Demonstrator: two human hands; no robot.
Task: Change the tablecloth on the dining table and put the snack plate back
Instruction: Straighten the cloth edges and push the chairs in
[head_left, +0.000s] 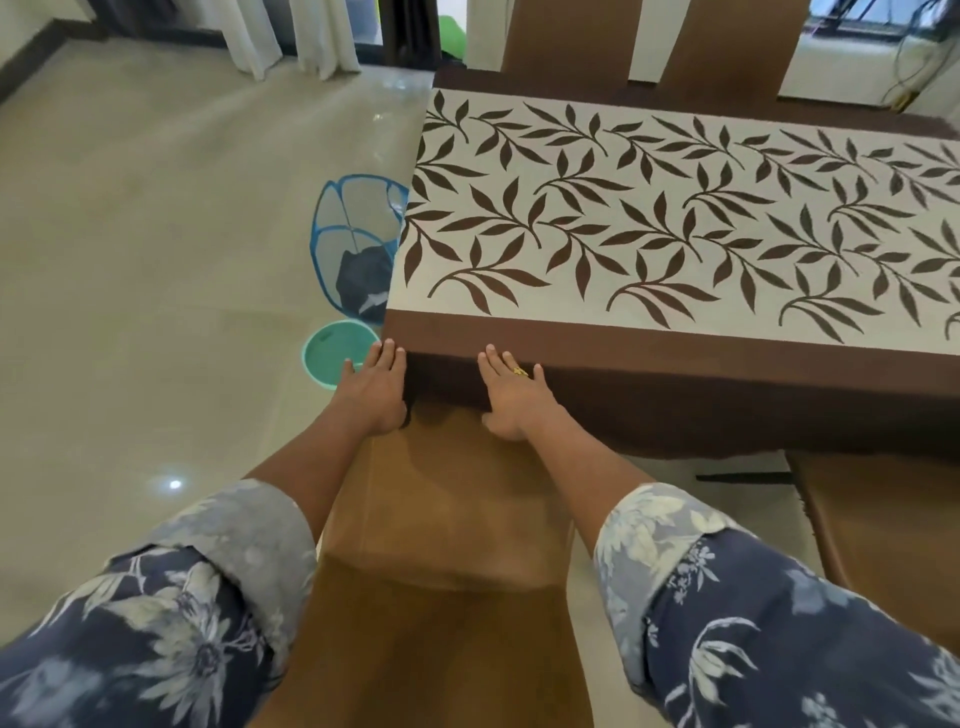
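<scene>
A cream tablecloth (649, 218) with brown leaf print and a dark brown border lies spread over the dining table. Its brown edge hangs down the near side. My left hand (375, 387) lies flat with straight fingers against the hanging cloth at the table's near left corner. My right hand (511, 397), wearing a gold ring, presses flat on the hanging border a little to the right. No snack plate is in view.
A brown chair (447, 519) stands under my arms, another chair seat (883, 519) at the right, and a chair back (649, 41) across the table. On the tiled floor at the left stand a blue mesh basket (353, 244) holding dark cloth and a green basin (335, 353).
</scene>
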